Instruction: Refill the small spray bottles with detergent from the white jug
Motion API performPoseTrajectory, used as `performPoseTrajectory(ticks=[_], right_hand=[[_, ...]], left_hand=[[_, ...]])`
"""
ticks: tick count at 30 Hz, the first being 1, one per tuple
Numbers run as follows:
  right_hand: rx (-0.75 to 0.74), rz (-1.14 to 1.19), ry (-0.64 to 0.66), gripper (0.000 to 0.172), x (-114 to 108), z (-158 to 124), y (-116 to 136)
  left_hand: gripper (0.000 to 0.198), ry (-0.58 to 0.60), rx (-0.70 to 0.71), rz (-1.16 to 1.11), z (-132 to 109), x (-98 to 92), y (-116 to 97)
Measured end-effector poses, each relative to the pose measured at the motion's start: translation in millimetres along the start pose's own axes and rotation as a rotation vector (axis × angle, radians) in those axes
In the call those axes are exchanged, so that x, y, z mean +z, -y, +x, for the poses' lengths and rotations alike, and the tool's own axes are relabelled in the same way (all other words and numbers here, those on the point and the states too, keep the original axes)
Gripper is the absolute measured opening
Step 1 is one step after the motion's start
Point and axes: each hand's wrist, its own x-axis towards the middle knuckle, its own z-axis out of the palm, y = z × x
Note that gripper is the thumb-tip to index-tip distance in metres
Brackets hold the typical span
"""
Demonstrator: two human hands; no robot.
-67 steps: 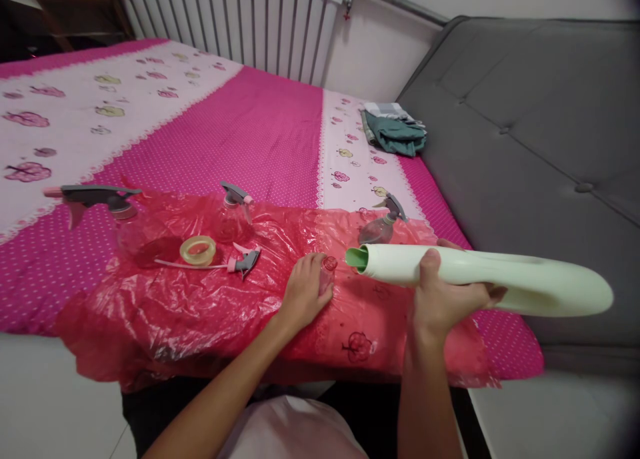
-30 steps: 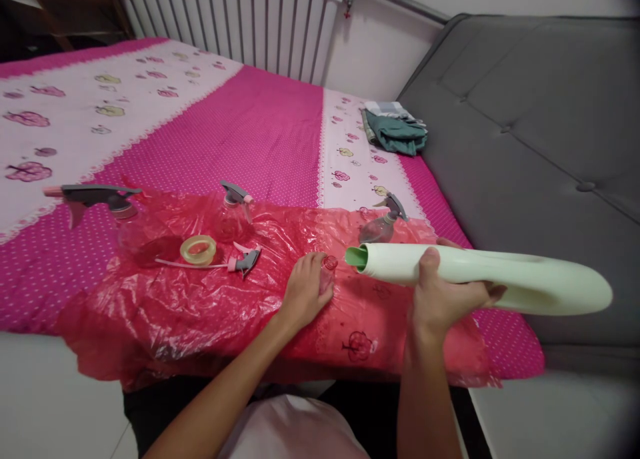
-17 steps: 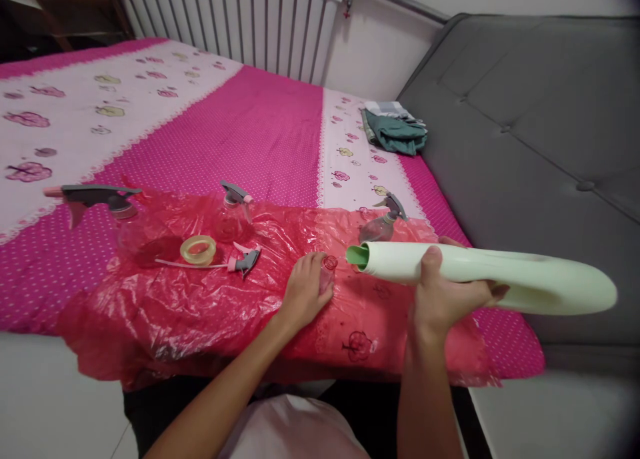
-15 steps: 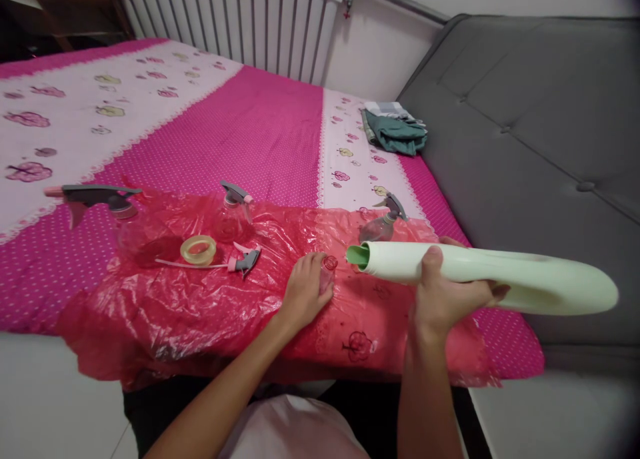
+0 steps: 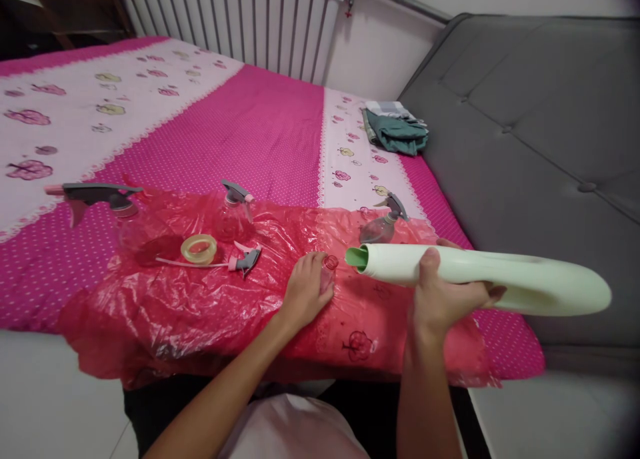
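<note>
My right hand (image 5: pixel 440 299) is wrapped round a large pale green jug (image 5: pixel 500 282), held on its side with its open green mouth pointing left. Just left of that mouth stands a small clear bottle (image 5: pixel 327 272) with an open neck, and my left hand (image 5: pixel 303 292) is closed round it on the red plastic sheet (image 5: pixel 190 312). The jug's mouth sits close to the bottle's neck without touching it.
On the sheet lie a tape roll (image 5: pixel 199 248), a loose spray head with tube (image 5: pixel 243 261) and three spray bottles (image 5: pixel 235 212) (image 5: pixel 383 222) (image 5: pixel 113 212). Folded clothes (image 5: pixel 395 132) lie far back on the pink bedspread. A grey sofa (image 5: pixel 540 145) is at right.
The jug wavered slightly, its far end rising a little and then dipping back. Both hands and the small bottle have stayed where they were.
</note>
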Motion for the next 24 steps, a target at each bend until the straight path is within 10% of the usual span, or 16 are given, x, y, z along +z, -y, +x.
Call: performPoseTrajectory(ticks=[24], right_hand=[[0.038,-0.006,-0.059,0.049,1.0,-0.6,3.5]], left_hand=[[0.052,0.006,-0.006,0.002,0.5,0.8,-0.1]])
